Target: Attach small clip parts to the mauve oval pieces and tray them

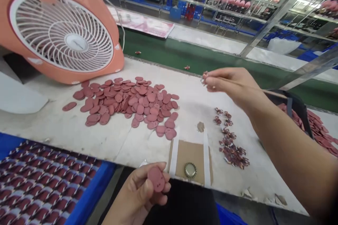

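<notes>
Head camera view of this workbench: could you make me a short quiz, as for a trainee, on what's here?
1. What is the left hand holding?
2. True or false: the metal bottle cap lies on a brown cardboard sheet.
3. Which lies closer to the right hand: A, the blue tray, or B, the small reddish parts?

Key:
1. A pink oval disc with small holes.
2. True.
3. B, the small reddish parts.
</notes>
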Demonstrator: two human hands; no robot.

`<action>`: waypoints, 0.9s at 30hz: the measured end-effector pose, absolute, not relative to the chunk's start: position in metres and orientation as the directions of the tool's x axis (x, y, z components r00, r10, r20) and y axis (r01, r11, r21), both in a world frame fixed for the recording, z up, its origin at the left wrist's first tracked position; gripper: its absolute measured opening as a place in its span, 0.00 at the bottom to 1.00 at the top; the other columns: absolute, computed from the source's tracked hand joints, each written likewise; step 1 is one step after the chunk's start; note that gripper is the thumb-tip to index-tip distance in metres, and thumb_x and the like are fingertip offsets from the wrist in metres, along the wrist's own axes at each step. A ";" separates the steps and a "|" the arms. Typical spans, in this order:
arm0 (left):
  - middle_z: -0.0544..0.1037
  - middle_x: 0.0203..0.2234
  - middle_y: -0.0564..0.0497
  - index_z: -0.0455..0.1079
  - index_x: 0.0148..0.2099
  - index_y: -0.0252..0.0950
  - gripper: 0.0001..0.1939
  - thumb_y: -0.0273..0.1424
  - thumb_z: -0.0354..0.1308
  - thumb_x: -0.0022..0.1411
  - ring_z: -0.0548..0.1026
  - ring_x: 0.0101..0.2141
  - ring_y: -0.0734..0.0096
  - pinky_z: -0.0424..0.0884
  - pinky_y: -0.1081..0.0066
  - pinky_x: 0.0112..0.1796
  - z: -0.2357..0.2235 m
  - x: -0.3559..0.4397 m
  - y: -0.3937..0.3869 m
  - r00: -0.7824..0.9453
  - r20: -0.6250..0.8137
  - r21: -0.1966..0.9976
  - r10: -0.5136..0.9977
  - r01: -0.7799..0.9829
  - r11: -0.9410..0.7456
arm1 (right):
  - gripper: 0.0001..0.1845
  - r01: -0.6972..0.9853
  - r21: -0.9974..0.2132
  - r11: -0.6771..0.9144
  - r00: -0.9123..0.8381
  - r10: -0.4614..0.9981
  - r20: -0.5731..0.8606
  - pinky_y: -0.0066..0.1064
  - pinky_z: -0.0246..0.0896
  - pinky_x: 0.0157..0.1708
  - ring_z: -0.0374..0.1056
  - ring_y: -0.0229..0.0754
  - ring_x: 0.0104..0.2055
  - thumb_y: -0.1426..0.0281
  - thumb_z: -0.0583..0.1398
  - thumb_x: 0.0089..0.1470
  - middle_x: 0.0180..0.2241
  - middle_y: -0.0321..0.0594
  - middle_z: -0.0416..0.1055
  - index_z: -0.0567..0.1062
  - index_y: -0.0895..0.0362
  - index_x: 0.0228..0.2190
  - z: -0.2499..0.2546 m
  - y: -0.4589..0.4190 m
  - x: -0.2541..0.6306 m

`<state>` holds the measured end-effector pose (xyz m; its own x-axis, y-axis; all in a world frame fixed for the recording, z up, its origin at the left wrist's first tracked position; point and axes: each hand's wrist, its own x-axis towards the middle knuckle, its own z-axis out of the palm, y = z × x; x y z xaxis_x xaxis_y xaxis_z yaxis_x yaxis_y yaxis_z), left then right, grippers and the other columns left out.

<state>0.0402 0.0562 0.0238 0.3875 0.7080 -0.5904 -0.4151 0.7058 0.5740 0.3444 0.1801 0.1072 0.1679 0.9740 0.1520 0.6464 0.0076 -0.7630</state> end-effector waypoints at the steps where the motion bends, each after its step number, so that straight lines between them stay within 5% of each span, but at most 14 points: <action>1: 0.82 0.29 0.48 0.82 0.38 0.37 0.21 0.42 0.75 0.42 0.79 0.29 0.68 0.75 0.75 0.29 0.026 0.041 0.053 0.414 -0.588 0.551 0.695 -0.424 0.719 | 0.08 0.556 -0.826 0.093 0.064 0.986 0.154 0.25 0.73 0.33 0.75 0.39 0.34 0.64 0.67 0.55 0.38 0.39 0.78 0.80 0.55 0.36 0.108 0.153 0.326; 7: 0.82 0.26 0.51 0.82 0.35 0.37 0.18 0.39 0.76 0.41 0.78 0.27 0.75 0.72 0.81 0.26 0.030 0.040 0.033 0.521 -0.598 0.444 0.609 -0.418 0.793 | 0.03 0.312 -0.949 0.053 -0.212 0.977 -0.015 0.21 0.71 0.31 0.75 0.36 0.32 0.71 0.66 0.56 0.33 0.36 0.79 0.80 0.54 0.36 0.091 0.036 0.245; 14: 0.80 0.23 0.52 0.82 0.34 0.35 0.17 0.41 0.74 0.45 0.77 0.26 0.76 0.72 0.83 0.25 0.024 0.032 0.020 0.624 -0.508 0.462 0.594 -0.385 0.799 | 0.07 0.374 -0.909 0.184 -0.312 0.948 0.064 0.17 0.63 0.33 0.69 0.29 0.31 0.76 0.65 0.57 0.30 0.30 0.75 0.80 0.53 0.38 0.086 0.017 0.228; 27: 0.80 0.24 0.51 0.81 0.32 0.34 0.13 0.39 0.72 0.49 0.77 0.26 0.77 0.73 0.84 0.26 0.022 0.028 0.011 0.609 -0.511 0.469 0.607 -0.395 0.790 | 0.05 0.429 -0.857 0.285 -0.354 0.926 0.131 0.20 0.66 0.35 0.72 0.32 0.30 0.74 0.66 0.58 0.30 0.31 0.77 0.79 0.54 0.37 0.089 0.008 0.218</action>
